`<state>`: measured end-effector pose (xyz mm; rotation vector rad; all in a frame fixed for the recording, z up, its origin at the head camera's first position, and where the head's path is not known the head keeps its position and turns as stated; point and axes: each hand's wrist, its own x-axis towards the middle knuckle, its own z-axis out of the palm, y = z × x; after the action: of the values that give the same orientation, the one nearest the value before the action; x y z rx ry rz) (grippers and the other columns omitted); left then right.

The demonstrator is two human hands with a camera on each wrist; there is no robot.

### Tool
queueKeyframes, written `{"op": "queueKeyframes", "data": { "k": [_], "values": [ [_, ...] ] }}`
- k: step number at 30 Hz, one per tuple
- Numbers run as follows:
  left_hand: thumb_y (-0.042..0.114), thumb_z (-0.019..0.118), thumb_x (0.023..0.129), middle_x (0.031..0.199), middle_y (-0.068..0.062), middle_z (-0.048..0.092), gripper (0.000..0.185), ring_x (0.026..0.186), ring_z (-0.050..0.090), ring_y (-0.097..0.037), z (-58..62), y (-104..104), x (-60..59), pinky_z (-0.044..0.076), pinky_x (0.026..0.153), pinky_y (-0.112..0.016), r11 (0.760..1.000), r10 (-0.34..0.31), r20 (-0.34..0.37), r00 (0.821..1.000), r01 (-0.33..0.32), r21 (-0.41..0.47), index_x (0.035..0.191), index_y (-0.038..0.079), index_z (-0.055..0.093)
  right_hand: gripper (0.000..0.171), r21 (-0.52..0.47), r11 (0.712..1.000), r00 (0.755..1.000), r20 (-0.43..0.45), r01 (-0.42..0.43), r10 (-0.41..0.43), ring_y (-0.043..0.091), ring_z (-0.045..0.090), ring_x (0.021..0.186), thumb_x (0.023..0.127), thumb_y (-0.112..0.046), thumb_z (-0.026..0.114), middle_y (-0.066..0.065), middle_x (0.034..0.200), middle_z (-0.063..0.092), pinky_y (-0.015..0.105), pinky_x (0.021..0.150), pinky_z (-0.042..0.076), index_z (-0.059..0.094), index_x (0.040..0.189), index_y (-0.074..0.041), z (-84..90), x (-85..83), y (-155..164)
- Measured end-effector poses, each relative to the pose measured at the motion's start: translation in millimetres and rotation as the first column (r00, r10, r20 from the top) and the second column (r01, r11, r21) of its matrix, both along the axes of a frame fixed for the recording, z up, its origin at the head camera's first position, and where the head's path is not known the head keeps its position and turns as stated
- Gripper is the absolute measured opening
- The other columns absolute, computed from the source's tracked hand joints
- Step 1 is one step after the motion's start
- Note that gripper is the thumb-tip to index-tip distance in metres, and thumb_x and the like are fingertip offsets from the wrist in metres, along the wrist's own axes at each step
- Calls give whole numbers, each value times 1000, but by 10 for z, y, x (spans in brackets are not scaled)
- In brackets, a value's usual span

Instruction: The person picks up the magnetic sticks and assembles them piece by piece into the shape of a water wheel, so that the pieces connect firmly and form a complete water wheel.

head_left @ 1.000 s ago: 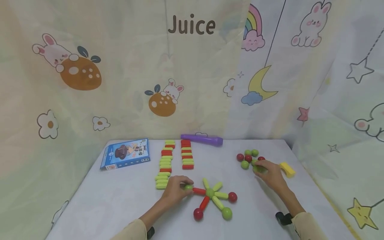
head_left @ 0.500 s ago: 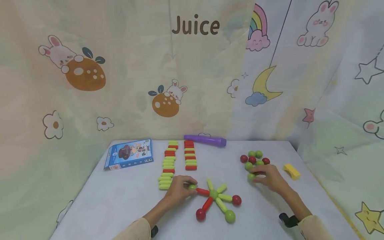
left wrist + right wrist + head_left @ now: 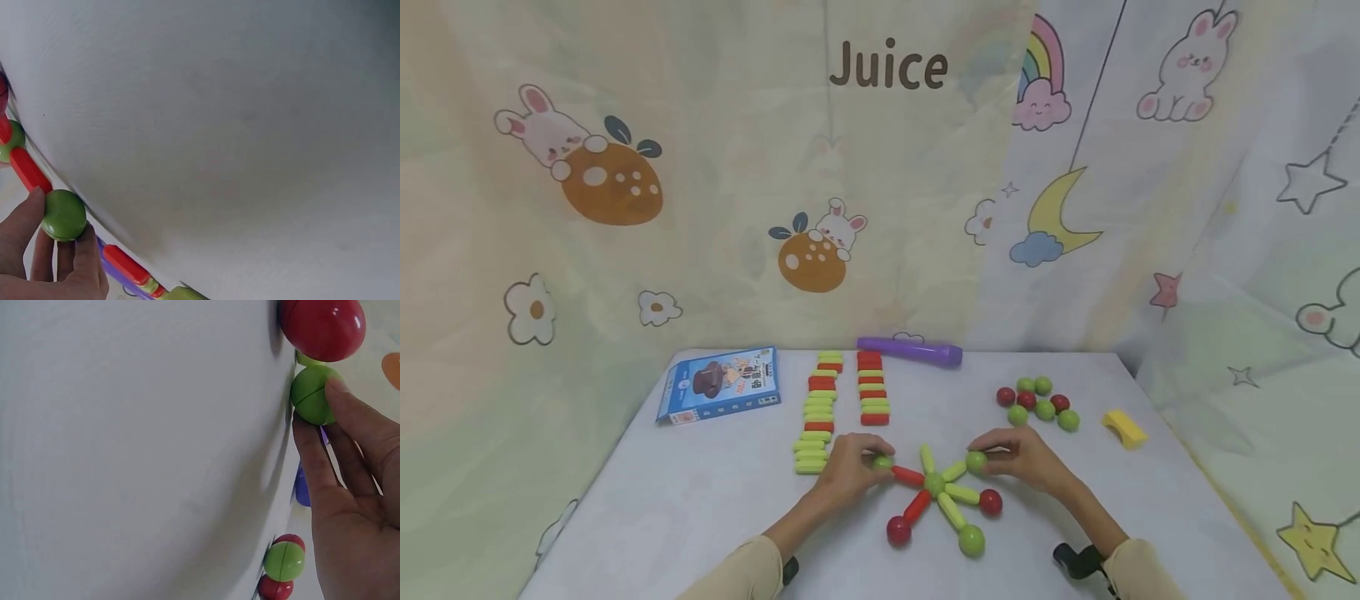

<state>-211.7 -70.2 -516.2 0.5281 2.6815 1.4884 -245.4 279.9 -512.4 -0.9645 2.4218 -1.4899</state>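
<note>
The word "Juice" is printed in dark letters on the cloth backdrop (image 3: pixel 715 167); characters on the blue box (image 3: pixel 722 383), at the tabletop's (image 3: pixel 647 492) far left, are too small to read surely. Both forearms reach inward from the near edge, hands facing across a star-shaped assembly of rods round a green hub ball (image 3: pixel 934 483). The left hand (image 3: pixel 852 472) pinches a green ball (image 3: pixel 64 215) between thumb and fingers, at the outer end of a red rod (image 3: pixel 908 475). The right hand (image 3: pixel 1026 458) grasps a second green ball (image 3: pixel 976 462) with thumb and extended fingers, at the tip of a light-green rod (image 3: pixel 955 472); whether the two are joined cannot be told. Loose red and green balls (image 3: pixel 1026 400) lie beyond the right hand, near a yellow arch block (image 3: pixel 1124 429).
</note>
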Motion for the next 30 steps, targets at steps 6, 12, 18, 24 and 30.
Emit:
{"op": "queueKeyframes", "data": {
  "k": [6,12,18,24,30],
  "values": [
    [12,88,91,111,1,79,27,107,68,-19,2,2,-34,62,95,-40,1000,-3,4,1000,3,-7,117,7,81,36,12,1000,1000,-9,-6,6,33,70,124,95,1,77,24,129,74,32,106,56,71,129,9,-65,-32,7],
    [13,88,91,110,2,79,27,107,69,-18,-1,9,-44,62,95,-39,1000,-25,10,1000,25,-8,117,8,81,39,61,998,999,-42,-30,33,26,71,122,89,3,82,17,127,76,21,105,53,75,128,1,-117,4,-68],
    [13,88,92,112,0,79,28,108,68,-19,8,18,-47,62,95,-39,1000,-25,7,1000,25,-14,118,8,81,31,124,992,991,-130,-7,24,25,74,109,87,0,86,7,113,81,28,101,57,81,116,-6,-86,13,-229],
    [11,88,91,112,-2,80,27,109,70,-20,11,20,-46,61,98,-43,1000,-30,10,1000,30,-2,117,7,81,26,66,998,998,-67,-12,17,23,74,106,87,-1,86,9,108,81,26,100,56,80,112,-4,-92,-7,-207],
    [12,87,92,112,-2,80,28,108,70,-20,23,3,-52,62,98,-41,999,-36,10,999,36,-8,118,7,81,31,45,998,996,-76,-49,52,22,74,111,86,1,86,10,113,81,23,102,55,80,115,-3,-131,-30,-182]
  ]
}}
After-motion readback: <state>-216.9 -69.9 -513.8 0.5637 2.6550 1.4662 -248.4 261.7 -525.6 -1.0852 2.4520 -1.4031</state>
